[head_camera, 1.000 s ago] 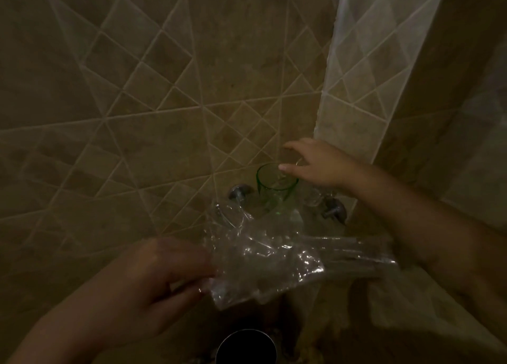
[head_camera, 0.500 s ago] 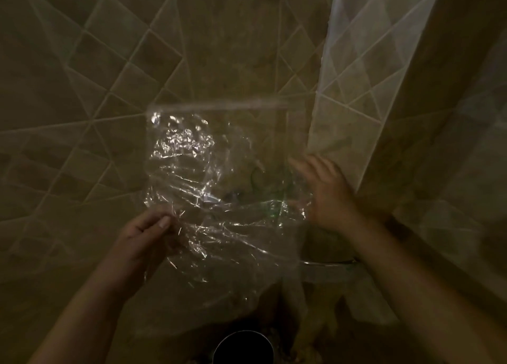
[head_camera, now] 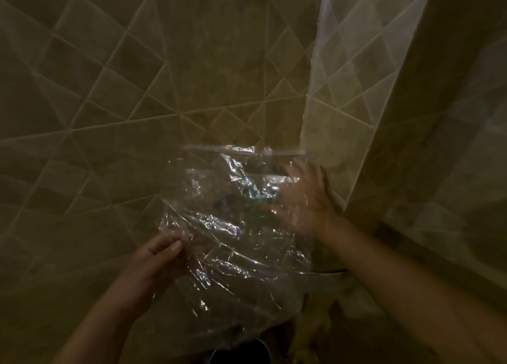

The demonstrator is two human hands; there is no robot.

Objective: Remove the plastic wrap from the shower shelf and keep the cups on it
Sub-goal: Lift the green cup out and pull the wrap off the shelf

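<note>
Light: dim; detail is lost in shadow and motion blur.
Plastic wrap: a clear, crinkled sheet is held spread out in front of the tiled corner, between the two hands. Its stiffer top edge runs left to right, near level; the sheet hangs down from that edge, so the long axis is seen as roughly vertical, the lower end reaching a dark round object at the bottom edge of the view.
Left hand: seen at the sheet's left edge, lower down; fingers are curled together and pinched on the wrap.
Right hand: seen at the sheet's right side, higher up, blurred; fingers are spread apart and pointed up and left. Whether the wrap is gripped or only touched cannot be told.
Cup: only green glints are seen through the wrap, just left of the right hand; its stance cannot be told.
Shelf: a curved metal rim is visible below the right wrist, against the right wall.
Wall: beige tiles with diagonal grout lines, behind everything.
</note>
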